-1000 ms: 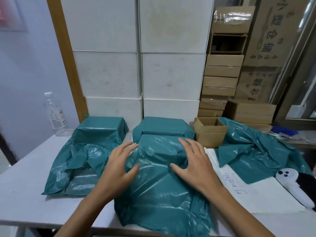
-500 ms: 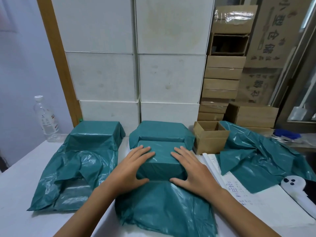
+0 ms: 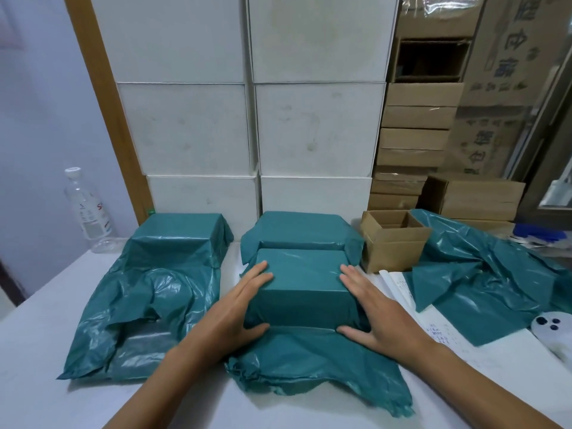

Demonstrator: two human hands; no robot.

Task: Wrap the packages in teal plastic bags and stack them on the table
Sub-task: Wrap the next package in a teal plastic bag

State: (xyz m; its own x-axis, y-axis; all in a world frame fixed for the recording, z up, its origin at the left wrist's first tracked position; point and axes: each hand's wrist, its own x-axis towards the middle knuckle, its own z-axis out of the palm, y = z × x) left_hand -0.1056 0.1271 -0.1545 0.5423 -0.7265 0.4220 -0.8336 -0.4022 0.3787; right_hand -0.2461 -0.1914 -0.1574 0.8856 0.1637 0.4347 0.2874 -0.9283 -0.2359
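A box-shaped package in a teal bag (image 3: 298,286) lies at the middle of the white table (image 3: 37,351). My left hand (image 3: 238,308) presses flat against its left side and my right hand (image 3: 371,311) against its right side, gripping it between them. The bag's loose open end (image 3: 318,373) spreads toward me. Right behind it sits a second teal-wrapped package (image 3: 301,230). A third wrapped package (image 3: 179,235) stands at the back left, with its long loose bag tail (image 3: 139,311) trailing forward.
An open cardboard box (image 3: 393,243) stands right of the packages, with a heap of loose teal bags (image 3: 483,274) beside it. A paper sheet with writing (image 3: 439,332) and a white device (image 3: 554,332) lie at right. A plastic bottle (image 3: 88,212) stands back left. White boxes (image 3: 253,128) line the wall.
My hands slid from the top of the crumpled bag out to the package's two sides. The plastic over the box is now pulled smooth and tight.
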